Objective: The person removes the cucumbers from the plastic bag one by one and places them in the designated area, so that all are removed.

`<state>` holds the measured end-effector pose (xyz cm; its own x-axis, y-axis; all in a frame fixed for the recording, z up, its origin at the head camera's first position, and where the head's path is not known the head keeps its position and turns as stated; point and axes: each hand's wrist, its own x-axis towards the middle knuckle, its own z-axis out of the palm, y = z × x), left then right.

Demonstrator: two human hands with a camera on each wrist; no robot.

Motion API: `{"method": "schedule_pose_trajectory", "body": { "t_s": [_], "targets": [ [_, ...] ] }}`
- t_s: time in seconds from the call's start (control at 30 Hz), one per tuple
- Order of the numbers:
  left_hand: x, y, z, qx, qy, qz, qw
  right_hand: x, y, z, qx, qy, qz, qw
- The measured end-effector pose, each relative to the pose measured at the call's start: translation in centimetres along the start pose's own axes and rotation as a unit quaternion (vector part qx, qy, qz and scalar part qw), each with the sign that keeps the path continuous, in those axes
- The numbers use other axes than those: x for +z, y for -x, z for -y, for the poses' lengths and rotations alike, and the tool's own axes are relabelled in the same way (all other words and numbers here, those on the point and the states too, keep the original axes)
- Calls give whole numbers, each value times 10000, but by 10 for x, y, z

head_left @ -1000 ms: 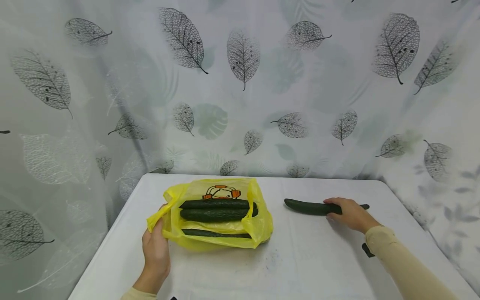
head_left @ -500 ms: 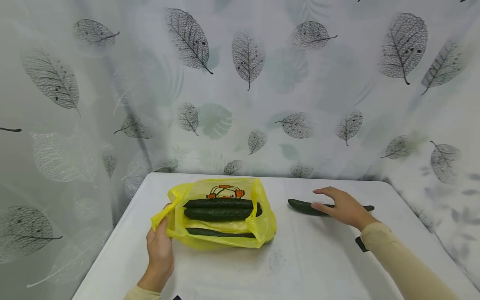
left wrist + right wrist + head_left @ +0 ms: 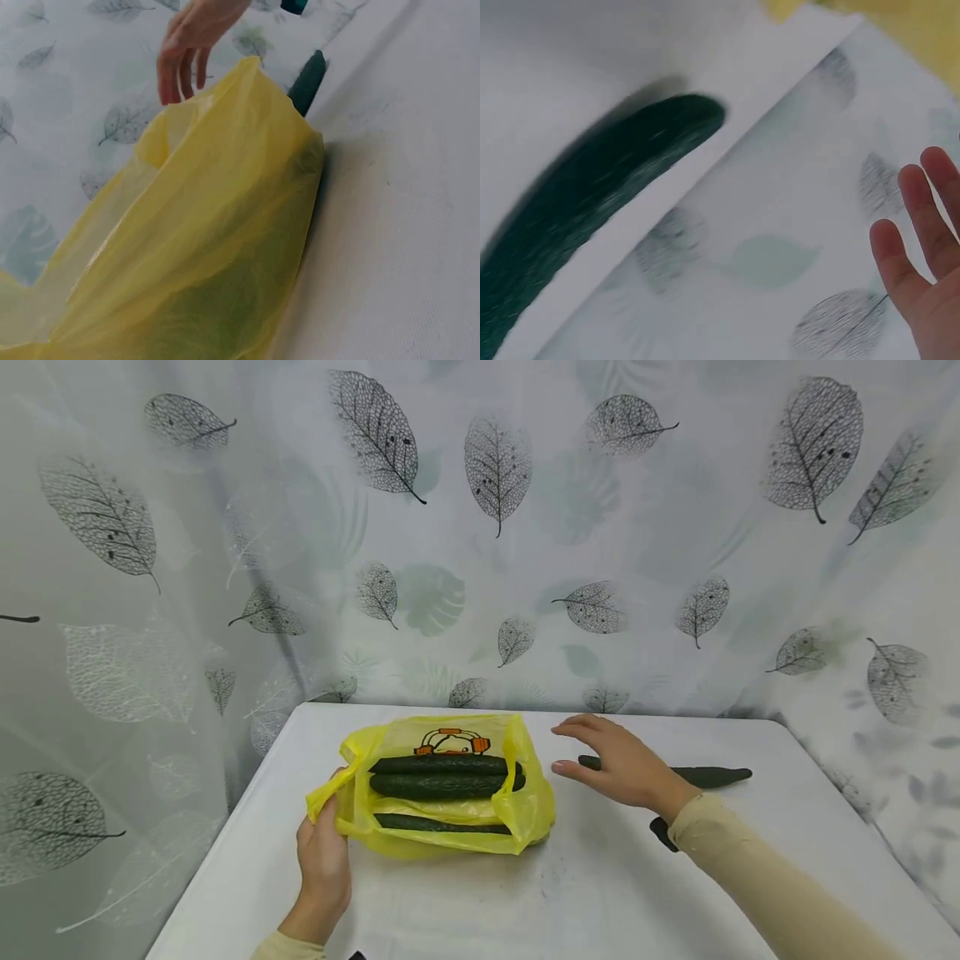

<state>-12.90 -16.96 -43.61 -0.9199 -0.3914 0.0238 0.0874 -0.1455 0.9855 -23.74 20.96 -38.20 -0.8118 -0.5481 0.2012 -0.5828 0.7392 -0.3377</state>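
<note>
At left, the left hand pinches the yellow bag, 3 cucumbers visible inside; the right hand spreads empty by 1 loose cucumber farther right. A slackening left grip could spill the bag.

cucumbers in open yellow bag, loose cucumber apart

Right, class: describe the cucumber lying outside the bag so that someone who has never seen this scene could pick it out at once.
On the white table, find the yellow bag holding several cucumbers. To its right lies a long, dark green cucumber, partly hidden by the right hand in the head view. Unlike the others, it lies alone, outside the bag.
</note>
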Motion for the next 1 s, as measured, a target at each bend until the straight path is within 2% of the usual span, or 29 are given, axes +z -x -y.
{"method": "schedule_pose_trajectory", "body": {
  "t_s": [0.13,0.2,0.27,0.33,0.47,0.6,0.67,0.73,0.9,1.0],
  "targets": [
    [0,0,0,48,24,47,10000,0,-11,32,-207,-170,53,9996],
    [0,0,0,48,-2,65,10000,0,-17,46,-291,-667,119,9973],
    [0,1,0,38,-30,80,10000,0,-24,59,-314,-1430,216,9890],
    [1,1,0,16,-65,87,9999,1,-32,70,-368,-2318,311,9716],
    [1,1,1,-72,-161,96,9998,6,-47,88,-486,-3736,391,9255],
    [1,0,1,-158,-183,99,9997,15,-62,104,-479,-4685,329,8815],
    [1,0,1,-180,-177,98,9996,21,-67,110,-352,-5015,338,8638],
    [0,1,0,-186,-169,91,9996,28,-72,114,-58,-5092,403,8597],
    [-1,1,-1,-247,-164,112,9995,49,-77,119,828,-4716,874,8735],
    [0,2,-1,-306,-195,99,9993,62,-75,117,1071,-4518,1109,8787]
  ]
}}
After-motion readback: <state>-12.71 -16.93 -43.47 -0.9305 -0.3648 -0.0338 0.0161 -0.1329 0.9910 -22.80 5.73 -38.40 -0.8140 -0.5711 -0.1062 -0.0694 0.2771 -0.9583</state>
